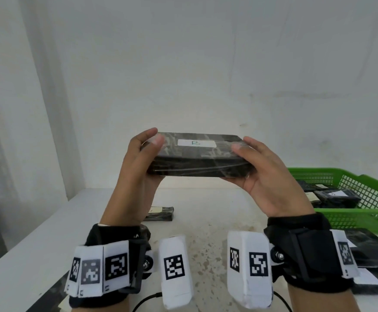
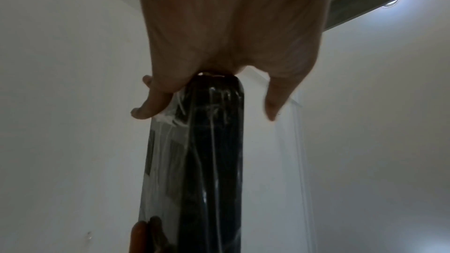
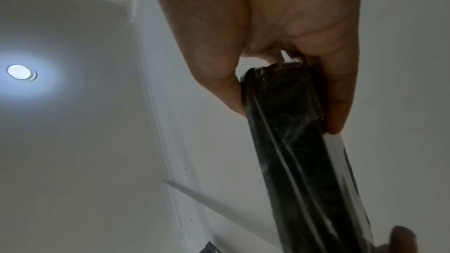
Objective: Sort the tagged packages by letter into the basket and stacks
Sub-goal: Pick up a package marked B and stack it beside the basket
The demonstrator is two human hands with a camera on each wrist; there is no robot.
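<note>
Both hands have the black wrapped package (image 1: 197, 155) lifted above the white table (image 1: 215, 224), left hand (image 1: 138, 174) clamped on one short end, right hand (image 1: 271, 179) on the other, thumbs on top. Its white tag (image 1: 196, 143) faces up. The green basket (image 1: 368, 212) sits lower, off past the right-hand end, with more packages inside.

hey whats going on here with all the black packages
A person is sorting wrapped black packages by their letter tags. Right now the left hand and right hand hold one package up by its two ends, above the table, white tag facing up; the letter looks like a B. A green basket at right already holds a few packages, more lie stacked just in front of it, and one lies on the table behind the left hand.
</note>
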